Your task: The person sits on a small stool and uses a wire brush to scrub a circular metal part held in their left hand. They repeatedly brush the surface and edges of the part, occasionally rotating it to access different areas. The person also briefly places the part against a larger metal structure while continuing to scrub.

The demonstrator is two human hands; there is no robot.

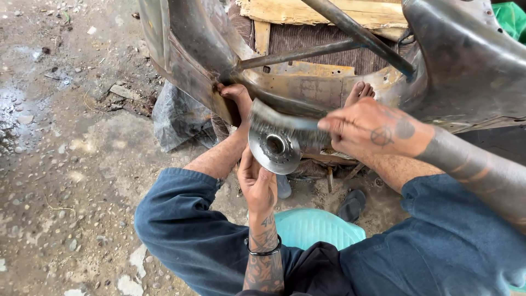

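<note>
Head view, looking down past the knees: person seated on a pale turquoise plastic stool (315, 227), legs in dark blue trousers, bare left foot (234, 96) pressed against a rusty curved sheet-metal body shell (466, 60), toes of the right foot (360, 90) showing beside it. Left hand (256, 183), tattooed forearm with a black wristband, is closed from below on the rim of a round grey steel disc with a centre hole (285, 161); disc held upright in the air in front of the shell, between the knees. Right hand (372, 129) is clenched round one end of a flat grey metal bar-like tool (285, 127), which lies across the disc's upper face and is motion-blurred; file or scraper, cannot tell which. Judgement: the step in hand is dressing the disc's face with the tool. Next stroke calls for a firm left-hand hold, tool flat on the face, fingers below its path. Ground is wet gravelly concrete (66, 164).
</note>
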